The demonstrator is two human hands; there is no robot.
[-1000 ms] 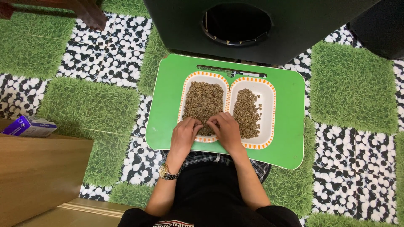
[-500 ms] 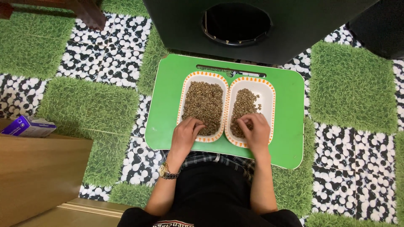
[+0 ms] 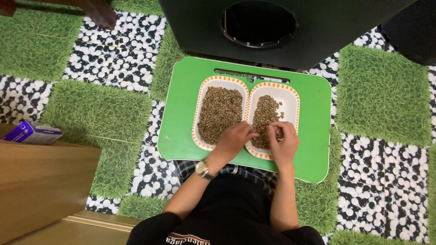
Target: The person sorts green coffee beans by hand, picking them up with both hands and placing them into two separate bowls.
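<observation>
green tray [image 3: 181, 118] – smooth plastic | dishes [image 3: 290, 97] – glossy | floor mats [image 3: 381, 95] – rough grass-like pile | watch [image 3: 202, 170] – shiny metal

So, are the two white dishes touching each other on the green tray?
Touching. The head view shows the left dish and the right dish side by side on the green tray, their orange-striped rims meeting with no green visible between.

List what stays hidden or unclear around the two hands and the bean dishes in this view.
- Head view: whether the left hand or right hand pinches a bean; the fingers curl over it and the beans are too small.
- Near rim of the right dish: covered by both hands.
- Near corner of the left dish: under the left hand.
- Green tray front edge: partly behind the forearms.
</observation>
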